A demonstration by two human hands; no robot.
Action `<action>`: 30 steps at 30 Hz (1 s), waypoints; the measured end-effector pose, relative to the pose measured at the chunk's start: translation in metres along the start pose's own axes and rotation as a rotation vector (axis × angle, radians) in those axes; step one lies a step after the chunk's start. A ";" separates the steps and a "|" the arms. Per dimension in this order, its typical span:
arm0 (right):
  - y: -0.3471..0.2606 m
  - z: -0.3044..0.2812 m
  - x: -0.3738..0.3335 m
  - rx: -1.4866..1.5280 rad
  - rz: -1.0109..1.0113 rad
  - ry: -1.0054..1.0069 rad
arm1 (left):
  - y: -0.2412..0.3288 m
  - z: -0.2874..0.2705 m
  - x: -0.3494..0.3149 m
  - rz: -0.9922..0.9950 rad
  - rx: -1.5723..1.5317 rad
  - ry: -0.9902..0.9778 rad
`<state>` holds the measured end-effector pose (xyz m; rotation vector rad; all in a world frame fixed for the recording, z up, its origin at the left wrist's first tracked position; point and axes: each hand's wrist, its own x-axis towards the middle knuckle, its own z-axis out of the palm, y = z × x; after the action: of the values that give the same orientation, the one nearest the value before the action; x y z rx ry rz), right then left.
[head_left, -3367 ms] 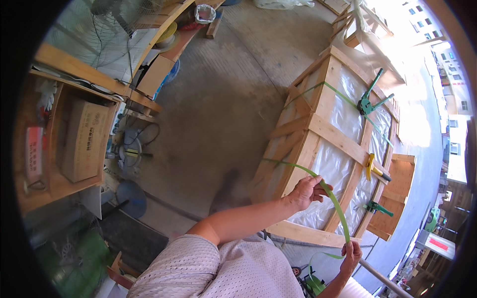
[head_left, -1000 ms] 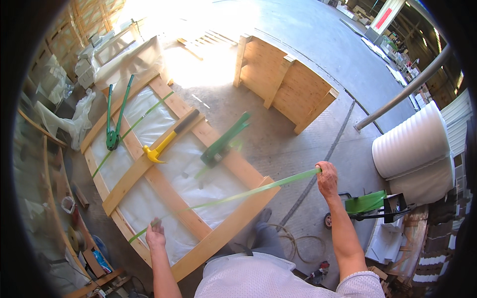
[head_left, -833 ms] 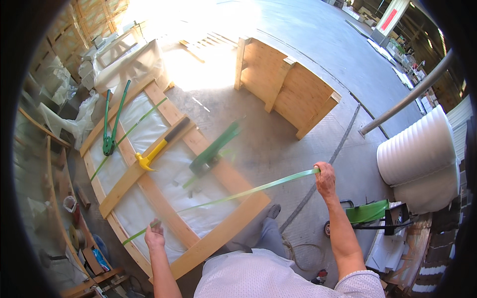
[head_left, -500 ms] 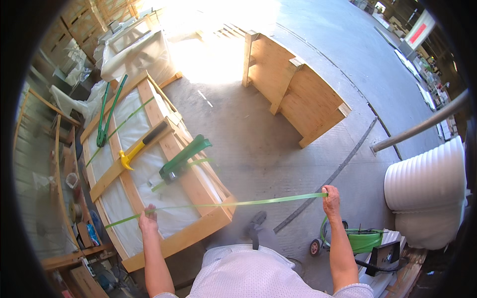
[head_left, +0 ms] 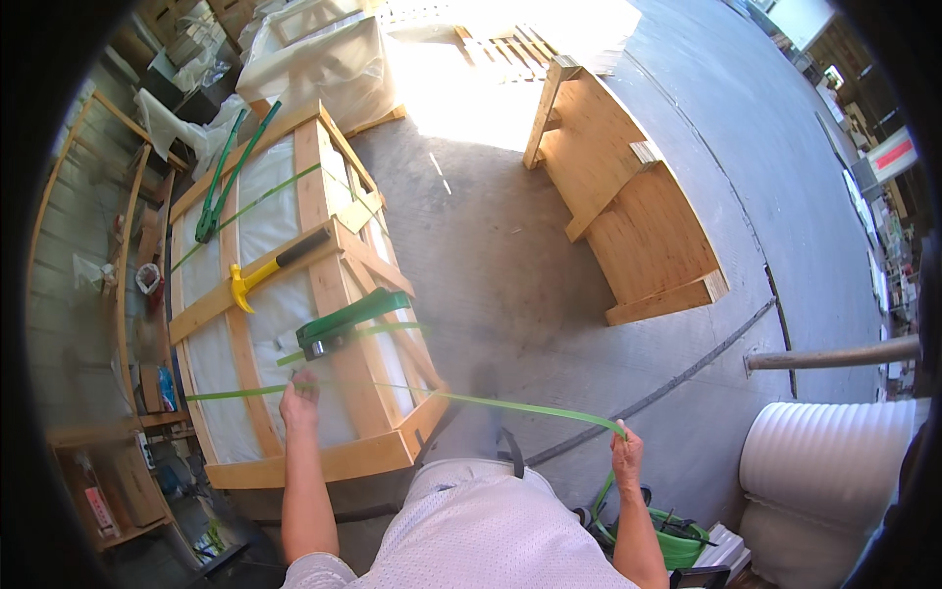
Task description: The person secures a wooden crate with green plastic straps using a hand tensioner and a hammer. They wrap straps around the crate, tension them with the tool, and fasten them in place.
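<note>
Head view. Green strap (head_left: 530, 406): across the wooden crate (head_left: 314, 473), extending to the right hand (head_left: 627, 454), whose fingers pinch it. Left hand (head_left: 300, 401): over the crate top, at the strap; finger closure cannot be told. Also on crate: yellow hammer (head_left: 263, 275), green hand tool (head_left: 351, 320).

Concrete floor (head_left: 481, 236), timber crate (head_left: 334, 280) and hammer (head_left: 275, 267) (bright yellow head) mark a workshop.

Strong daylight beyond far edge of crate (head_left: 314, 471); floor (head_left: 466, 118) there blown white. Near corner in softer shade. Mid-view haze seems to smear green tool (head_left: 353, 319) and left hand (head_left: 300, 401). Black rim, straight edges bowed.
</note>
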<state>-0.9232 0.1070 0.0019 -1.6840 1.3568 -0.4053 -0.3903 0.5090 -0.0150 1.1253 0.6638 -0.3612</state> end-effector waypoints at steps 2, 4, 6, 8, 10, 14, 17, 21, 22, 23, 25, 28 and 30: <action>-0.016 0.003 0.007 0.085 0.098 -0.067 | -0.008 0.006 0.002 0.021 -0.075 0.036; -0.036 0.006 0.014 0.177 0.110 -0.089 | -0.011 0.012 0.005 -0.001 -0.119 0.020; -0.060 0.010 0.025 0.250 0.149 -0.090 | -0.012 0.015 0.005 0.004 -0.149 0.019; -0.086 0.014 0.037 0.190 0.137 -0.113 | -0.012 0.018 0.005 0.028 -0.157 0.052; -0.113 0.016 0.052 0.162 0.125 -0.145 | -0.011 0.020 0.007 0.027 -0.236 0.077; -0.160 0.019 0.088 0.147 0.127 -0.209 | -0.013 0.023 0.008 0.032 -0.387 0.088; -0.186 0.021 0.115 0.143 0.095 -0.242 | -0.015 0.029 0.004 0.022 -0.444 0.090; -0.223 0.026 0.164 0.150 -0.049 -0.314 | -0.017 0.053 -0.010 0.046 -0.506 0.032; -0.234 0.027 0.178 0.149 -0.073 -0.327 | -0.017 0.062 -0.013 0.059 -0.520 0.047; -0.247 0.030 0.194 0.183 -0.105 -0.363 | -0.015 0.071 -0.015 0.095 -0.529 0.067; -0.280 0.035 0.231 0.183 -0.185 -0.447 | -0.011 0.089 -0.019 0.143 -0.558 0.122; -0.334 0.049 0.282 0.103 -0.343 -0.561 | -0.004 0.111 -0.024 0.161 -0.535 0.201; -0.368 0.065 0.312 0.037 -0.490 -0.585 | 0.001 0.126 -0.022 0.206 -0.617 0.216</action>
<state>-0.5484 -0.1504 0.1759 -1.9000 0.5077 -0.1801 -0.3685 0.3929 0.0338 0.6335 0.7714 0.1444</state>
